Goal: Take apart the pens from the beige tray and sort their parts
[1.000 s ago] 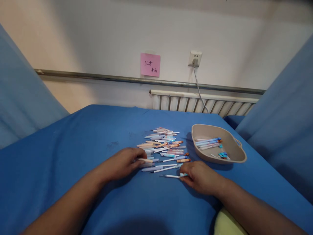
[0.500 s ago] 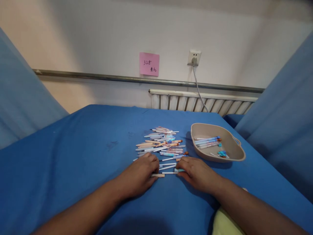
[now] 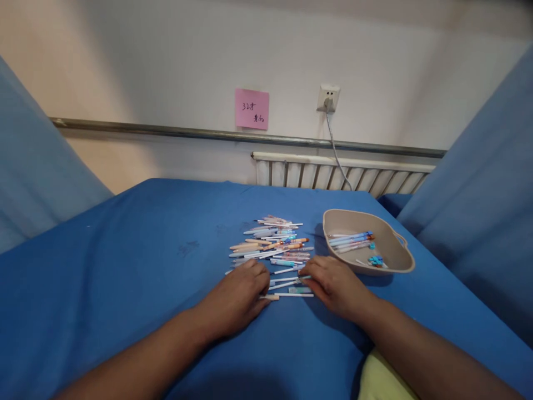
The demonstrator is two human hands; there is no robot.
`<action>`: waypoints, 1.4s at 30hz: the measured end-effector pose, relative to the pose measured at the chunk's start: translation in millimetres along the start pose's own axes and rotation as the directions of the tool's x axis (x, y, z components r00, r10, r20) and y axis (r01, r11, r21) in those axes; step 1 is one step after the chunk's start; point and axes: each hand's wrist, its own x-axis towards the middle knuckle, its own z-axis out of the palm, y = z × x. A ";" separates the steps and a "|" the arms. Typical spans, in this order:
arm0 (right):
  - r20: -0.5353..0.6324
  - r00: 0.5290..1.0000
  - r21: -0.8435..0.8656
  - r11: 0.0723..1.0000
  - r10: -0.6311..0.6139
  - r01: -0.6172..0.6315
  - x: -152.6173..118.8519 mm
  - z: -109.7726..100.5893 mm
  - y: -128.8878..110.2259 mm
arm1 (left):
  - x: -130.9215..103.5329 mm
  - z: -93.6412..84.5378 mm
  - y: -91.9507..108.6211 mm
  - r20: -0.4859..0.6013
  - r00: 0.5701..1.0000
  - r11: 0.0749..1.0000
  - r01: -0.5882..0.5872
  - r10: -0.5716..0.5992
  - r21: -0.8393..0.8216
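Many pens and thin white sticks lie in a loose pile (image 3: 270,245) on the blue cloth (image 3: 150,244). My left hand (image 3: 245,291) rests at the pile's near left, fingers curled down; a beige pen part (image 3: 271,298) pokes out from beneath its fingertips. On the near right, my right hand (image 3: 328,282) pinches at the ends of some pens, but what lies between its fingertips is too small to name. Below those fingertips are a teal pen part (image 3: 298,290) and a white stick (image 3: 293,295).
A beige basket (image 3: 395,256) with pens and small blue pieces stands right of the pile. Behind are a metal rail (image 3: 187,133), a white radiator (image 3: 303,172) and a plugged socket (image 3: 328,98). Blue curtains hang at both sides. Something yellow-green (image 3: 383,380) is at the bottom right.
My right hand has moved slightly up, away from the teal part and the white stick's end, which now show more fully. My left hand has stayed nearly in place.
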 end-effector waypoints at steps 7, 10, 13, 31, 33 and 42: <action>-0.252 0.889 -0.084 0.907 0.382 -0.413 -10.5 -43.8 63.0 | 1.3 0.7 2.1 0.002 1.000 1.000 0.019 -0.019 -0.001; -0.114 0.816 -0.180 0.796 0.567 -0.578 -18.0 -50.7 97.8 | 0.9 1.7 2.7 -0.012 1.000 1.000 0.019 -0.020 -0.013; 0.017 0.789 -0.265 0.764 0.614 -0.588 -23.0 -50.9 113.8 | 1.2 1.9 4.5 -0.036 0.999 0.999 0.021 -0.022 -0.026; 0.145 0.869 -0.574 0.755 0.473 -0.315 -13.2 -52.3 95.1 | 2.5 4.3 0.6 -0.084 0.996 0.996 -0.009 0.001 -0.092; 0.124 0.867 -0.583 0.742 0.483 -0.330 -13.7 -54.5 96.6 | 2.4 3.7 0.6 -0.070 0.998 0.996 -0.003 -0.003 -0.091; -0.166 0.844 -0.450 0.722 0.511 -0.526 -12.4 -71.4 62.3 | 2.0 5.6 -3.0 -0.158 0.987 0.990 -0.033 0.011 -0.137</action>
